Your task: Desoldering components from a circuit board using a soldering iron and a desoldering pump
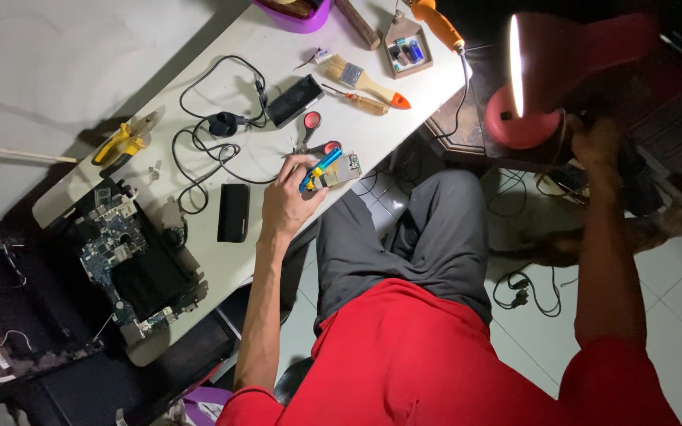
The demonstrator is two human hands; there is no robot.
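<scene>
Left hand (290,197) rests at the edge of the white worktable (199,47), fingers curled round a small blue-and-yellow hand tool (319,168), which lies against a small bare circuit board w/ metal shielding (343,170), prob. to steady it. Board sits at the table's near edge, just beside red-handled scissors (311,134). Right hand (593,138) is raised off to the side at the red desk lamp (546,79), at its head/neck; lighting too dim there, so grip cannot be told. Opened laptop mainboard (124,256) lies well apart, at the table's far end.
</scene>
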